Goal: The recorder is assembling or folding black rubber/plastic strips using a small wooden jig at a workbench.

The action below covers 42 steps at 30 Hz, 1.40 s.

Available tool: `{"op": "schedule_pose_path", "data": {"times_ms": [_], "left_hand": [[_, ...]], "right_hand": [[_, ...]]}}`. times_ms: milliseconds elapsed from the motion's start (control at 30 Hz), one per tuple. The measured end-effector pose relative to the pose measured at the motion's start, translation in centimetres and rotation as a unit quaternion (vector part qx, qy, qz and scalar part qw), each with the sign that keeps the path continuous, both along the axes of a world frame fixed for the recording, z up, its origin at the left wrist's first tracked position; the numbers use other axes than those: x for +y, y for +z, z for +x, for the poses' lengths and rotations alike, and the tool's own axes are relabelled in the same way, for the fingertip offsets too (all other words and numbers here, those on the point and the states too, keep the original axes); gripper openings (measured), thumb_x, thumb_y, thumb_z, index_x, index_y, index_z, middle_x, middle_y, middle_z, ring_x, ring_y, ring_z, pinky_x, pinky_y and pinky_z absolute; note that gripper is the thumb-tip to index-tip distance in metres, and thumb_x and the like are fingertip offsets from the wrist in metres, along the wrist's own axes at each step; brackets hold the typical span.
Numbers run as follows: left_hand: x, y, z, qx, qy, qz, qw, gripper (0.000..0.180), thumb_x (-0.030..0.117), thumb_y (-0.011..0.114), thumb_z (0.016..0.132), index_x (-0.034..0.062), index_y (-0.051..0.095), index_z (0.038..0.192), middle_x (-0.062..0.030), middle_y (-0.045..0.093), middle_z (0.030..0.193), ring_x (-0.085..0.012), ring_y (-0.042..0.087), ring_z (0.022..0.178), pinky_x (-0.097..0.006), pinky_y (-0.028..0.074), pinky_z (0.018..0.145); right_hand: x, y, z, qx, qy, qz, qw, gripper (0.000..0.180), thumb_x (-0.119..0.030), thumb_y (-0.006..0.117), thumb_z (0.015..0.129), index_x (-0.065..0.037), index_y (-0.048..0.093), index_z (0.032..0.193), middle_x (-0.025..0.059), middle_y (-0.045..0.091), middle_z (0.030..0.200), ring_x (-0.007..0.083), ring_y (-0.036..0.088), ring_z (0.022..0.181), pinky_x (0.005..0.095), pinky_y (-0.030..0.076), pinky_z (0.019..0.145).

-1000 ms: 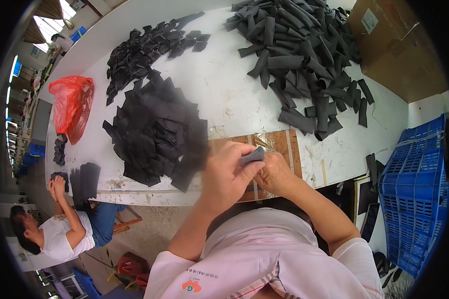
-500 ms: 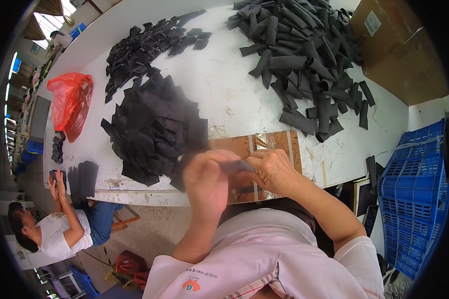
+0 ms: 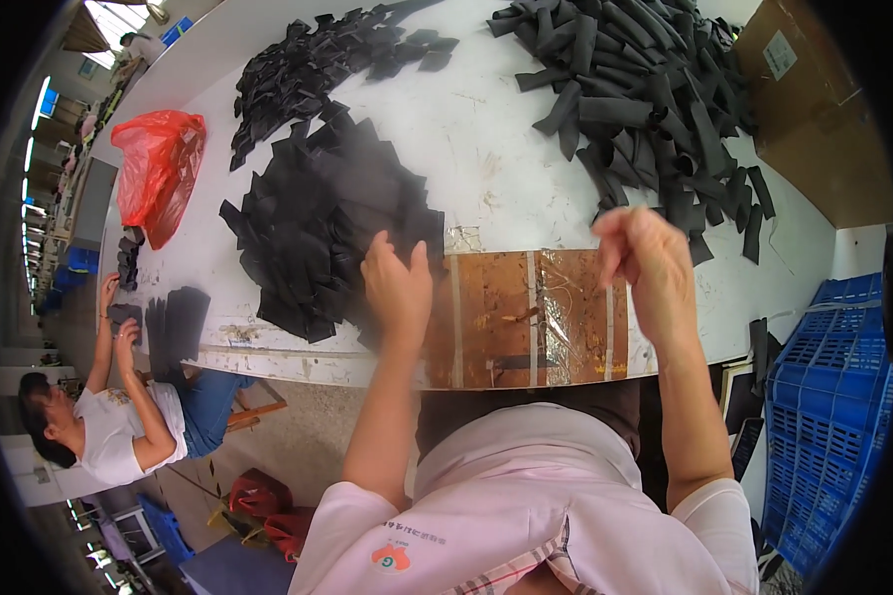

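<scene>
Thumb and forefinger apart, my left hand point(image 3: 399, 290) is open at the right edge of a heap of flat dark grey fabric-like pieces point(image 3: 318, 218). Nothing shows in its grip. My right hand point(image 3: 650, 260) is raised at the near end of a pile of rolled dark grey tubes point(image 3: 615, 109). Its fingers are loosely bent and apart, and I see nothing held in them. Between my hands lies a brown taped board point(image 3: 496, 327) on the table's near edge, with a small brown stick-like piece on it.
Smaller folded dark pieces point(image 3: 308, 59) lie at the far left of the white table point(image 3: 486, 129). A red plastic bag point(image 3: 159, 169) is on the left, a cardboard box point(image 3: 814, 109) far right, a blue crate point(image 3: 829, 416) near right. Another person point(image 3: 129, 407) handles dark pieces on the left.
My hands were together over the board with a dark piece between them. Now they are apart, left over the flat heap and right toward the tubes. That piece no longer shows between them.
</scene>
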State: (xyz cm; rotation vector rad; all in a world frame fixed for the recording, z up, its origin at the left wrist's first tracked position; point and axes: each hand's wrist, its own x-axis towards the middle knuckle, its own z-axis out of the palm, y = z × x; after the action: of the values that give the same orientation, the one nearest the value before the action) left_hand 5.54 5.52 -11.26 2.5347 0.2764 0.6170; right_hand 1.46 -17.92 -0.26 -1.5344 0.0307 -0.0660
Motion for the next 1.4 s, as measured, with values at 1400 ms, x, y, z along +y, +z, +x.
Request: {"op": "schedule_pose_path", "data": {"times_ms": [1400], "left_hand": [[-1.7, 7.4, -11.5, 0.193, -0.189, -0.508, 0.818, 0.003, 0.000, 0.056, 0.078, -0.0006, 0.056, 0.081, -0.0010, 0.058, 0.069, -0.0033, 0.052, 0.062, -0.019, 0.043, 0.055]], "right_hand": [[7.1, -2.5, -6.9, -0.070, 0.125, -0.158, 0.977, 0.023, -0.014, 0.068, 0.069, 0.001, 0.057, 0.083, 0.0067, 0.052, 0.073, 0.0219, 0.054, 0.065, 0.0285, 0.044, 0.051]]}}
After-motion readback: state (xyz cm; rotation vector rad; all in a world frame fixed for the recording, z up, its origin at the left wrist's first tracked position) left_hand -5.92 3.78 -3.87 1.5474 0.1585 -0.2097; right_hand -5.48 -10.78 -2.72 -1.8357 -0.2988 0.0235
